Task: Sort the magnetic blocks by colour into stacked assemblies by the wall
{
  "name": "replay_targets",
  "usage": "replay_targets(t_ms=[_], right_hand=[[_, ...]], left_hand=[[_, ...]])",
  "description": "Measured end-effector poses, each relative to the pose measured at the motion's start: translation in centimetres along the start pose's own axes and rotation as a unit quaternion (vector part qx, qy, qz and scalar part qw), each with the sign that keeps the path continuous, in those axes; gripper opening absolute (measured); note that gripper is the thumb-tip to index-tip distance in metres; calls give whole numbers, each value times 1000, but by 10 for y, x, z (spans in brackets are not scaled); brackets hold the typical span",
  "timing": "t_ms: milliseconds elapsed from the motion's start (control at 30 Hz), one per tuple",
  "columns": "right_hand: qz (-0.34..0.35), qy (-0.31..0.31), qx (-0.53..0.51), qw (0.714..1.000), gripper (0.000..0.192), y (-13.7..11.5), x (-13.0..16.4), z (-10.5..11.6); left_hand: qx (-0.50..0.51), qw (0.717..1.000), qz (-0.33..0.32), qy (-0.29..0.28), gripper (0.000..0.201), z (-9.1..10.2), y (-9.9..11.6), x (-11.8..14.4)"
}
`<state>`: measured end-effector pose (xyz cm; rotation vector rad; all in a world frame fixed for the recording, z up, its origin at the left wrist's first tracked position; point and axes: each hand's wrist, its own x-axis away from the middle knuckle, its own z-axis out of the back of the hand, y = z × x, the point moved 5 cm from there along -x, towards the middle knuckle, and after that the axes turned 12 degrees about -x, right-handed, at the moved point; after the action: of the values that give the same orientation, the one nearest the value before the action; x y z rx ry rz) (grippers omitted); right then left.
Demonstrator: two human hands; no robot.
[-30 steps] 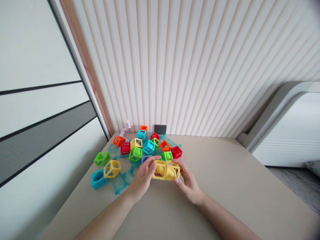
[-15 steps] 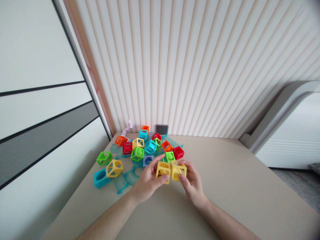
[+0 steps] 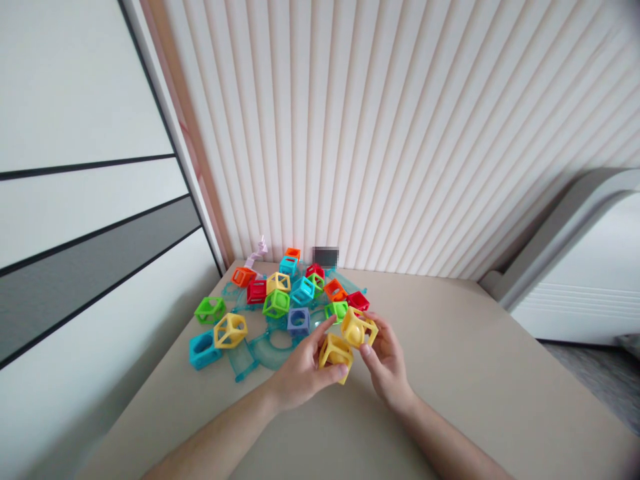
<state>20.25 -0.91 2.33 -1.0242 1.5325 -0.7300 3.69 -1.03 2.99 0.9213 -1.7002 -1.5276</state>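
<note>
A lower yellow cube [image 3: 335,352] and an upper yellow cube [image 3: 355,329], both with cut-out sides, are held above the worktop [image 3: 495,363], near the middle of the view; the upper one sits at one o'clock from the lower. Clock directions below are taken from this pair.

From the left, a white cabinet [image 3: 75,100] with dark strips stands at ten o'clock. On the worktop at nine o'clock lie a blue box [image 3: 204,351] and, touching or just beside it, a yellow frame cube [image 3: 231,331]. A green cube [image 3: 210,311] lies just beyond them, and clear blue track pieces [image 3: 245,363] lie just to their right. A lilac piece [image 3: 257,253] stands between ten and eleven, by the ribbed wall [image 3: 380,133]. A jumble of red, orange, green, blue and yellow cubes fills ten to twelve, with a purple cube [image 3: 299,322] at its near edge.

The left hand [image 3: 303,373] grips the lower yellow cube, thumb across its near side. The right hand [image 3: 387,357] pinches the upper yellow cube, which has a yellow ball inside, between thumb and fingers. Whether the two cubes touch cannot be told. A red cube [image 3: 359,301] lies just beyond, towards one o'clock.

Far right, at two o'clock, is a white panel [image 3: 585,267] with a grey edge.
</note>
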Motion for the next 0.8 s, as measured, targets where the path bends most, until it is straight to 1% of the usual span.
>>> replay_targets(t_ms=[200,267,500,700,800], right_hand=[[2,22,-5,1000,41,-7,-7,4],[0,25,-8,1000,41,-7,-7,4],[-4,4,-5,1000,42,-1,-2,3],[-4,-1,7,1000,42,-2,-2,3],[-7,-1,7,1000,43,-1,-2,4]], left_hand=[[16,998,-1,55,81,10,9,1],[13,998,-2,63,80,12,11,1],[16,999,0,45,73,8,12,1],[11,999,2,42,58,8,11,1],[11,999,1,41,58,8,9,1]])
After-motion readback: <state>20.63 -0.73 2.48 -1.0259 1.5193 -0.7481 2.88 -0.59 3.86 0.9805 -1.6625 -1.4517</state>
